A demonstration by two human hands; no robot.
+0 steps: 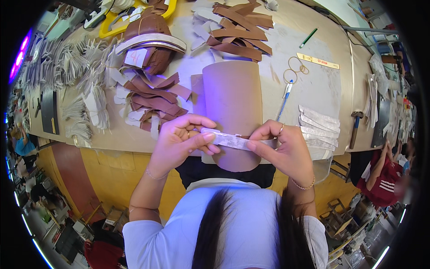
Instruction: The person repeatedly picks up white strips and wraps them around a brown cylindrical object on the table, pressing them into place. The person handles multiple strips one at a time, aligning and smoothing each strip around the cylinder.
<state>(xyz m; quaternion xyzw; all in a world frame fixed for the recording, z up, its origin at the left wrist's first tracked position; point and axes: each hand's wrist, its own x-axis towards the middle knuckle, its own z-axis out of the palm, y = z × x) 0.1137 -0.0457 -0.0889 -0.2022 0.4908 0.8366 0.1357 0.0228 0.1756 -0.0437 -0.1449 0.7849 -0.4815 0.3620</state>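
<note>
My left hand (183, 138) pinches the left end of a narrow, pale grey-white strip (230, 140) between thumb and fingers. At the strip's other end my right hand (281, 144) grips it the same way, thumb on top. Stretched between both hands, the strip lies across the near part of a tan, rounded form (233, 96) that overhangs the table's front edge. A sliver of brown shows along the strip's far edge. Several similar pale strips (319, 127) lie fanned out to the right of my right hand.
Brown strips (156, 99) lie left, with more (242, 33) at the back. Bundled pale pieces (96, 105) fill the far left. Right of the form are a blue pen (285, 99), rubber bands (292, 64), a ruler (318, 61), a green pencil (308, 38) and a hammer (355, 124).
</note>
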